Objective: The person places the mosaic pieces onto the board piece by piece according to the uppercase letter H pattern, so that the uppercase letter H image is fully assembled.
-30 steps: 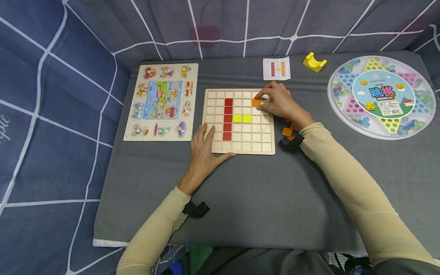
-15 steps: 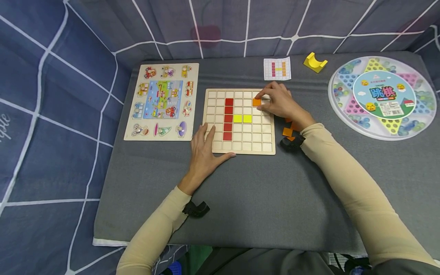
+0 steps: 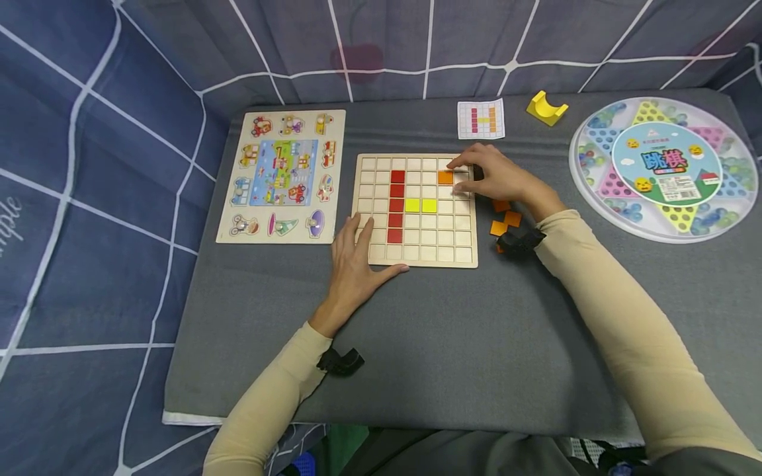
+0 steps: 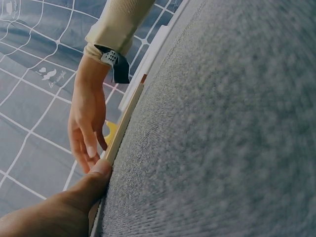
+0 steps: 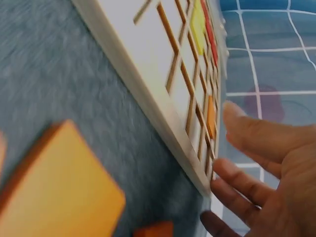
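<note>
A wooden grid board (image 3: pixel 411 256) lies on the grey cloth. Red tiles (image 3: pixel 395 205) fill one column, and two yellow tiles (image 3: pixel 428 205) extend rightward from it. One orange tile (image 3: pixel 445 177) sits in a cell near the upper right. Beside it is my right hand (image 3: pixel 505 177), thumb and fingers spread; the right wrist view shows a gap between the fingertips (image 5: pixel 232 108) and the tile. My left hand (image 3: pixel 351 264) rests at the board's lower left corner with fingers straight, its thumb (image 4: pixel 101 168) along the near edge. Several loose orange tiles (image 3: pixel 499 228) lie right of the board.
A printed pattern card (image 3: pixel 481 119) lies behind the board, with a yellow curved block (image 3: pixel 546 109) to its right. A picture puzzle board (image 3: pixel 238 225) is at left. A round Chinese checkers set (image 3: pixel 667 168) occupies the right side. Patterned curtain (image 3: pixel 381 39) closes off the back.
My right hand has let go of the orange tile and drawn back slightly right, uncovering more of the loose tiles. The orange tile stays in its cell. My left hand has not moved.
</note>
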Available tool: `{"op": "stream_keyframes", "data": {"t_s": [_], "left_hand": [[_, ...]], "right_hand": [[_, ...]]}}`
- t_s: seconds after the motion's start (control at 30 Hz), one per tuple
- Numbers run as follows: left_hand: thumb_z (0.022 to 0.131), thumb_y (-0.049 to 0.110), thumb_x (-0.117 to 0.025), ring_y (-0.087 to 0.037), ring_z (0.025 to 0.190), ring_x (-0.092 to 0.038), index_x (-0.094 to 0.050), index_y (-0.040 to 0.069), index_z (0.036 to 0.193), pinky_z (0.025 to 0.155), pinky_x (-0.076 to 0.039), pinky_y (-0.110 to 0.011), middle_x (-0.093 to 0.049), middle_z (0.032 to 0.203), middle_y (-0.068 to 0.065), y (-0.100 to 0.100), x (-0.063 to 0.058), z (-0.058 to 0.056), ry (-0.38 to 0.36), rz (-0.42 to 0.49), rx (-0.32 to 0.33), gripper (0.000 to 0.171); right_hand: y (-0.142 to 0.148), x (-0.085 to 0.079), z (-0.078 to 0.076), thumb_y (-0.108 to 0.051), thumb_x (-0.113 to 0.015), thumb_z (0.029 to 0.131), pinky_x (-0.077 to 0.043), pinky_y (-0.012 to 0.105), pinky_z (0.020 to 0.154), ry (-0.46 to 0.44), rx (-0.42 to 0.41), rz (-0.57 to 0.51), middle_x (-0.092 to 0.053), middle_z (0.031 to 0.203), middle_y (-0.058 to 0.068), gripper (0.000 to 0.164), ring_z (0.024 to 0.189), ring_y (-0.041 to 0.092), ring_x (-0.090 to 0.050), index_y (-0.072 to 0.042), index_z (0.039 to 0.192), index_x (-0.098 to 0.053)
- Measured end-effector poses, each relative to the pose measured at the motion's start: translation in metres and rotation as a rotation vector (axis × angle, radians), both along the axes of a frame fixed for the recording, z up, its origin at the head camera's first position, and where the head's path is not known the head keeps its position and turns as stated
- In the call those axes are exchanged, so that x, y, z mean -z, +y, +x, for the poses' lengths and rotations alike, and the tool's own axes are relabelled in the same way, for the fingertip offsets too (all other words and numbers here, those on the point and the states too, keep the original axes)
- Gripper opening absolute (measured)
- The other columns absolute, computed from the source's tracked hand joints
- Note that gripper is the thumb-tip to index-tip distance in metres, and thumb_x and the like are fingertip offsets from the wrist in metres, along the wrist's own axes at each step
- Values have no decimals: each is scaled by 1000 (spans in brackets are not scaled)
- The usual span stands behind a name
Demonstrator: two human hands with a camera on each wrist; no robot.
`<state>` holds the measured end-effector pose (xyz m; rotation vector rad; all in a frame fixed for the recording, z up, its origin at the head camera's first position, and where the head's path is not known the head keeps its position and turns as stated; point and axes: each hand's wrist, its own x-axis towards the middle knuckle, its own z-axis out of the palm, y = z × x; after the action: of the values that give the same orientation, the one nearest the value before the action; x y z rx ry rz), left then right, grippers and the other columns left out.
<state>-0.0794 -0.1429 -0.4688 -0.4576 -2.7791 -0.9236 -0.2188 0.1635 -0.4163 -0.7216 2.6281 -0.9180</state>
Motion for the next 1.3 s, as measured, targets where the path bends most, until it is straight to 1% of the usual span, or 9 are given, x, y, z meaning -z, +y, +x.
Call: {"op": "stream_keyframes", "data": {"t_s": [0.13,0.27,0.4,0.53,0.77,0.93,1.0,1.13,1.3], "left_hand": [[64,52,-88,-43,143,-27,-45,-1,144,111,-22,-62,-36,150,-25,2,-1,-1,9,-2,7,105],[64,52,-88,-43,144,-26,-44,0,144,111,-22,-61,-35,150,-25,3,-2,-3,11,-3,12,105],[64,52,-88,-42,143,-27,-44,0,144,112,-21,-60,-35,150,-24,2,-2,-4,16,-7,10,105],[63,51,-89,-41,143,-28,-44,0,144,112,-22,-59,-36,149,-24,2,-2,-5,20,-8,9,105],[63,52,-89,-42,142,-29,-45,0,144,110,-23,-61,-37,149,-24,2,-1,-4,29,-13,10,105],[63,52,-89,-42,142,-30,-46,0,143,110,-24,-61,-37,149,-25,2,0,-1,35,-21,9,104],[63,51,-89,-42,141,-30,-46,0,143,110,-24,-61,-37,149,-25,2,1,0,39,-24,8,104],[63,51,-90,-43,141,-31,-46,0,143,110,-24,-61,-38,149,-25,2,1,0,51,-19,3,104],[63,50,-90,-43,141,-31,-46,-1,143,110,-24,-62,-37,149,-26,2,3,3,47,-13,-2,104]], "right_hand": [[18,-4,8,-15,-71,90,-36,49,93,-4,37,-9,-55,121,18,39,109,32,-47,-5,127,-63],[37,-4,20,-18,-69,92,-37,39,78,-6,110,12,-54,112,15,37,95,26,-47,-7,127,-63],[51,0,28,-18,-72,90,-35,30,73,29,146,25,-54,104,14,37,87,22,-46,-8,125,-65],[61,6,31,-16,-77,85,-33,28,74,14,124,3,-52,106,13,41,89,19,-44,-7,124,-66],[71,16,32,-13,-79,83,-32,28,86,-73,69,-65,-47,125,10,37,103,17,-42,-7,117,-67],[76,21,33,-4,-78,82,-32,16,93,-75,16,-107,-45,129,12,34,110,21,-45,-5,115,-68],[75,24,33,-2,-76,83,-32,13,92,-49,17,-112,-47,127,12,30,108,20,-46,-4,112,-68],[71,28,29,-5,-74,86,-35,16,84,3,41,-117,-51,119,10,23,97,13,-46,-5,109,-69],[70,31,28,-4,-73,86,-35,19,78,7,49,-141,-51,117,9,26,89,10,-43,-5,112,-69]]}}
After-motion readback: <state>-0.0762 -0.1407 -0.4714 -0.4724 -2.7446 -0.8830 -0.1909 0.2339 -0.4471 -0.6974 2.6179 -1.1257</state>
